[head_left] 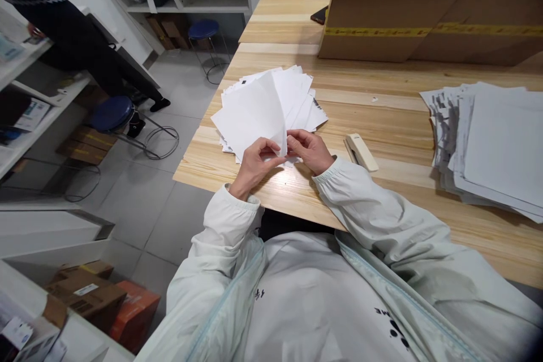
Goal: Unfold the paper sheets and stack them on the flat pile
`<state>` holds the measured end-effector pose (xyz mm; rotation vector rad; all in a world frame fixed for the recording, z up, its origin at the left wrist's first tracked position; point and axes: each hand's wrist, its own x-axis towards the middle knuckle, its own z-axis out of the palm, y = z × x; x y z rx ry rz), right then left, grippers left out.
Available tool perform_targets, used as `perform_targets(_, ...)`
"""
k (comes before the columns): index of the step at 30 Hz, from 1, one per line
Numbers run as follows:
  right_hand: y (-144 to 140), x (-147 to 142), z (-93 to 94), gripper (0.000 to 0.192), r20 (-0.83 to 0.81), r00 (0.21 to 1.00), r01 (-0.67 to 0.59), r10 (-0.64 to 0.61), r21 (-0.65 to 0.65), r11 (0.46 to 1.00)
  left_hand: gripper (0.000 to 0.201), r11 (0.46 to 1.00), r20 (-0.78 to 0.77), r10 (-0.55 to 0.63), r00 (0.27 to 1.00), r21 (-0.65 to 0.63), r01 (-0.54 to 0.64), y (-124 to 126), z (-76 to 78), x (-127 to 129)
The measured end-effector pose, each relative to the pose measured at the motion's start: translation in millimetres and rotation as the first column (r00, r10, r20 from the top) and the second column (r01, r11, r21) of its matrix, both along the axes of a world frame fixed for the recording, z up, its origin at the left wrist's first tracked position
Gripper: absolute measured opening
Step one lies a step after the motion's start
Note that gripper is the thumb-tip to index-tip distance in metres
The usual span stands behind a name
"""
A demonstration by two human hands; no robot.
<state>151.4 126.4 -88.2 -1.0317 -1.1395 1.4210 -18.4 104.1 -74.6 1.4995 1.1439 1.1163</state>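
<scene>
A fanned pile of white paper sheets lies near the table's left edge. Both hands meet at the near corner of the top sheet, which curls up along its right side. My left hand is closed with thumb and fingers pinching that corner. Against the same corner, my right hand is closed too, its fingertips pressed on the paper's edge. A cream stapler rests on the table just right of my right hand.
A thick, uneven stack of paper sits at the right. Large cardboard boxes stand at the back, beside a dark phone-like object. Blue stools, shelves and a standing person are on the left.
</scene>
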Motion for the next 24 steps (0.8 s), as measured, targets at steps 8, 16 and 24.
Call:
perform_targets(8, 0.7, 0.1, -0.1, 0.055, 0.006, 1.000, -0.009, 0.009, 0.011, 1.000, 0.026, 0.984, -0.148, 0.053, 0.987, 0.179, -0.026, 2.3, -3.8, 4.8)
perform_targets(16, 1.7, 0.4, -0.6, 0.056, 0.007, 1.000, 0.001, -0.001, -0.001, 1.000, 0.014, 0.987, -0.116, 0.065, 0.991, 0.152, -0.047, 2.9, -5.2, 2.3)
perform_targets(24, 3.8, 6.9, 3.6, 0.065, -0.064, 0.995, -0.077, 0.072, -0.076, 0.994, 0.011, 0.959, -0.030, 0.230, 0.973, 0.175, -0.221, 0.5, 2.1, -1.9)
